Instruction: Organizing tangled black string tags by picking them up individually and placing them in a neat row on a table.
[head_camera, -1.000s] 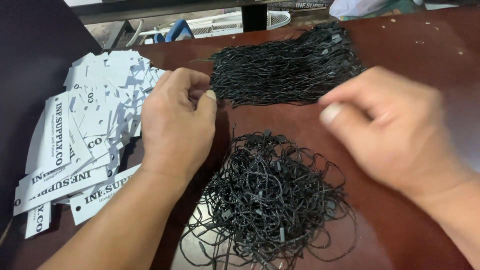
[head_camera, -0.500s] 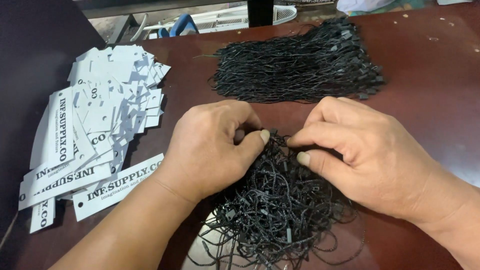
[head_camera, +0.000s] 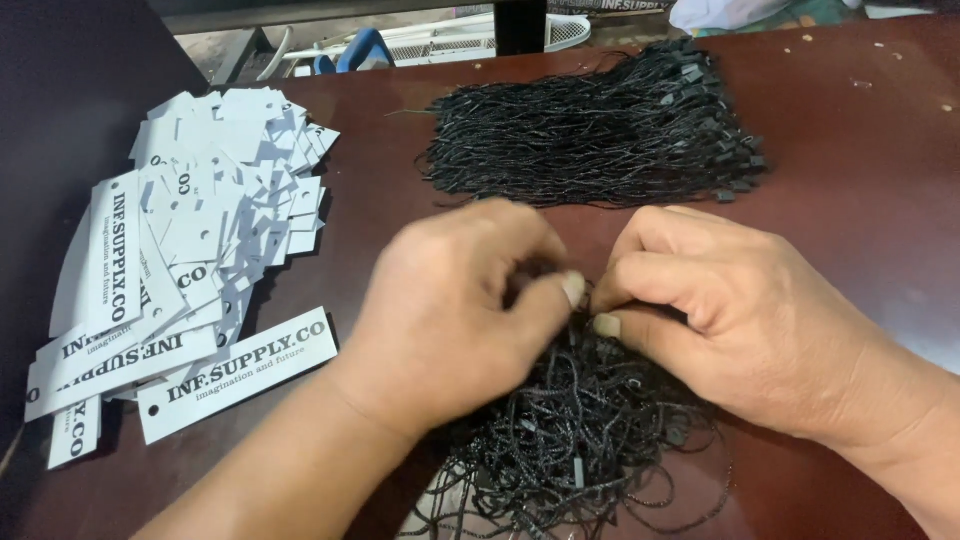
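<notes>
My left hand and my right hand meet over a tangled heap of black cord loops near the table's front. Both pinch at strands on top of the heap, thumbs and forefingers pressed together almost touching each other. What exactly lies between the fingertips is hidden. A second, neater bundle of black cords with small black clasps lies farther back, untouched.
A spread pile of white paper tags with black lettering lies at the left on the dark red-brown table. Beyond the table's far edge are a white wire rack and a blue object.
Both hands came down from the far cord bundle onto the tangled heap and closed together at its top.
</notes>
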